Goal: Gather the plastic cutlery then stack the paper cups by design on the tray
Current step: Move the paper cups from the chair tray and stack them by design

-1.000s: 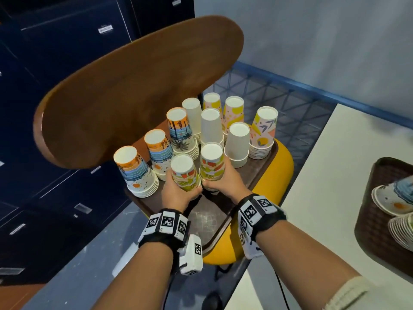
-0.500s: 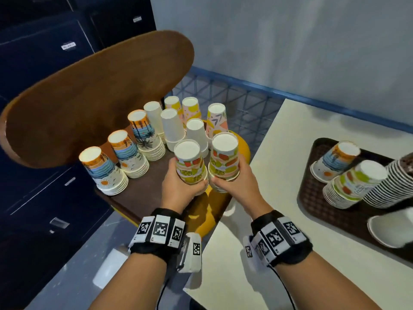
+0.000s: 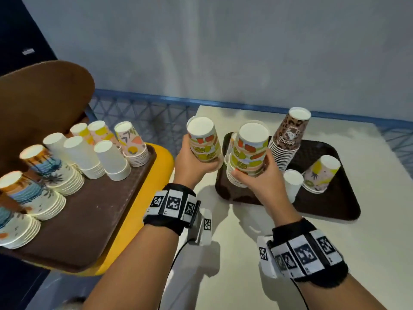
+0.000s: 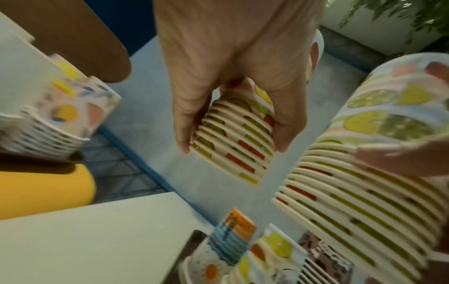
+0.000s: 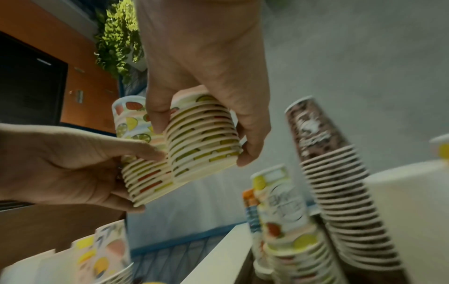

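At the centre of the head view, the left hand (image 3: 192, 162) grips one inverted stack of fruit-print paper cups (image 3: 203, 139), fingers curled round its rims, just beside a second fruit-print stack (image 3: 250, 151) gripped likewise by the right hand (image 3: 257, 177) over the brown tray (image 3: 335, 204) on the white surface (image 3: 380, 242). That tray holds a tall leopard-print stack (image 3: 288, 139), a white cup (image 3: 292, 184) and a pineapple-print stack (image 3: 321, 173). At left, a second tray (image 3: 89, 211) carries white, sunset and leaf-print stacks, partly cut off by the frame edge.
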`<move>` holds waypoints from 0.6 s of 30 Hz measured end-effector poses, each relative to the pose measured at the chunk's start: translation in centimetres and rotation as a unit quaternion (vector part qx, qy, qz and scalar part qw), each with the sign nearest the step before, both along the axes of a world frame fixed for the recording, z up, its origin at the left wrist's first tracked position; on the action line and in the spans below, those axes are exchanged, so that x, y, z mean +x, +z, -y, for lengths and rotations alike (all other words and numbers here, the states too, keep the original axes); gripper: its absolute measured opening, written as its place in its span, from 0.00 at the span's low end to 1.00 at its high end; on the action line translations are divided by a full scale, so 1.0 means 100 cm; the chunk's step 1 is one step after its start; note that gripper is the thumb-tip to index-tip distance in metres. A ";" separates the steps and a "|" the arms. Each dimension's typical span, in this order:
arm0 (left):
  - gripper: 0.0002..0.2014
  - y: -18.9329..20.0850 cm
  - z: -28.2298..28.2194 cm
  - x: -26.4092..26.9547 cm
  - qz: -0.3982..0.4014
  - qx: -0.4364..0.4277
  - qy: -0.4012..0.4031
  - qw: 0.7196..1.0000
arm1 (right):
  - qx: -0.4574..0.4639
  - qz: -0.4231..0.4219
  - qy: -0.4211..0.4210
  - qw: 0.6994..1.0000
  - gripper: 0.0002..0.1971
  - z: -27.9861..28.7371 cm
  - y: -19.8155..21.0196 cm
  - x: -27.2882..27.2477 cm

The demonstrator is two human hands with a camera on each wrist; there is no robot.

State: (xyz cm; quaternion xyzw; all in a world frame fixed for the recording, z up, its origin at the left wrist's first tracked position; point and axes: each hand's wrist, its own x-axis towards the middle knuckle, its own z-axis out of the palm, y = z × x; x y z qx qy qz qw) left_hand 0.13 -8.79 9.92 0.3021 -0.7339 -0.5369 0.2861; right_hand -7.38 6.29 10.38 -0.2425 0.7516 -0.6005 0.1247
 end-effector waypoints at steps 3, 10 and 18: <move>0.38 0.011 -0.017 -0.049 0.012 -0.026 -0.039 0.999 | -0.009 0.005 -0.050 0.999 0.36 -0.036 0.010 -0.021; 0.34 -0.012 -0.051 -0.113 0.085 -0.047 -0.082 0.992 | -0.003 0.018 -0.121 0.993 0.37 -0.100 0.014 -0.049; 0.40 -0.053 -0.074 -0.110 0.160 -0.027 -0.095 0.982 | -0.015 0.033 -0.122 0.992 0.37 -0.108 0.008 -0.060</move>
